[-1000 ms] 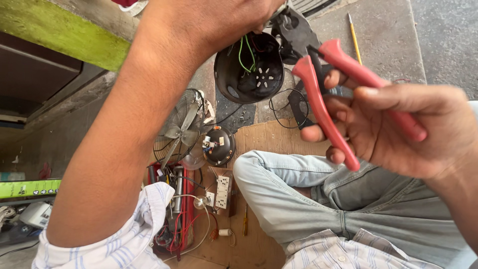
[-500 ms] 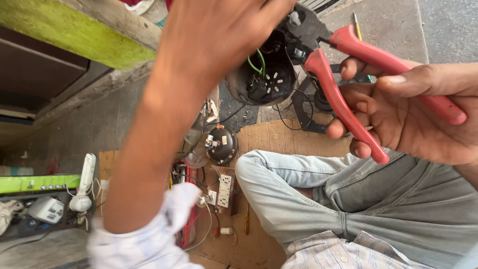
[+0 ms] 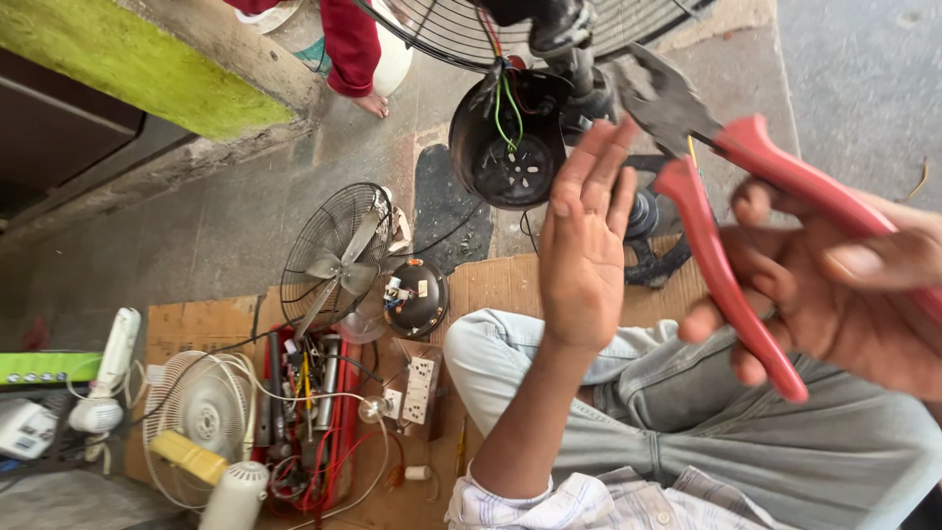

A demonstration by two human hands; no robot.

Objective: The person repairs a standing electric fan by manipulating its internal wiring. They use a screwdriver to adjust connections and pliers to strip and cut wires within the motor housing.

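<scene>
My right hand grips red-handled pliers, whose dark jaws point up toward a black fan motor housing with green and red wires hanging out. My left hand is raised in front of me, fingers straight and close together, holding nothing, just right of the housing and left of the pliers. A large fan grille spans the top of the view above the housing. My bent knee in grey trousers lies below both hands.
On cardboard at the left lie a small metal fan, a round black motor part, a white fan guard, a red tool tray and a white socket strip. Another person's foot stands at the top.
My left hand has come off the motor housing and dropped lower with fingers straightened. The view has tilted up, showing the fan grille. The pliers stay in my right hand.
</scene>
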